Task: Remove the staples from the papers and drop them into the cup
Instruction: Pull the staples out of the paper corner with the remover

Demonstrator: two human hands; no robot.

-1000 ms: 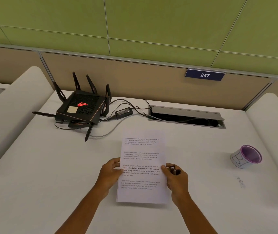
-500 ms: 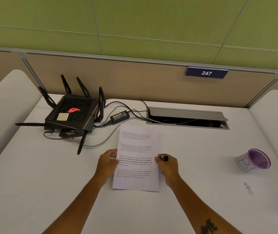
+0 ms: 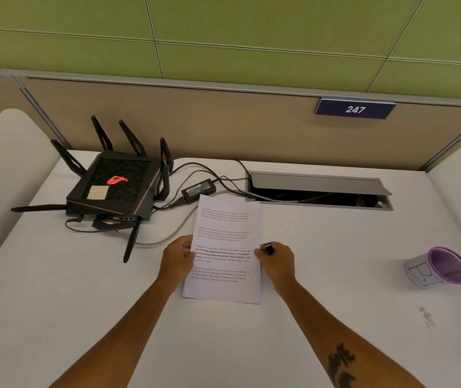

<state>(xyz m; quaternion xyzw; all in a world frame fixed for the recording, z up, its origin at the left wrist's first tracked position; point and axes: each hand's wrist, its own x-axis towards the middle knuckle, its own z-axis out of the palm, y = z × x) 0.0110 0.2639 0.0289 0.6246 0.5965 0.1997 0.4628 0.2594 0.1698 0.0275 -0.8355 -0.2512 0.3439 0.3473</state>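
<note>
Though held by two hands: one paper stack (image 3: 225, 247), one cup (image 3: 439, 268).

Desk (image 3: 335, 317): open white surface between the papers (image 3: 225, 256) and the cup (image 3: 438, 266), nothing standing there; near edge likewise bare; left rear taken by a router (image 3: 114, 189) with raised antennas, its power brick (image 3: 198, 189) and cables trailing to the papers' far-left corner; open cable hatch (image 3: 319, 189) behind; partition wall (image 3: 223, 121) closes the back.
</note>
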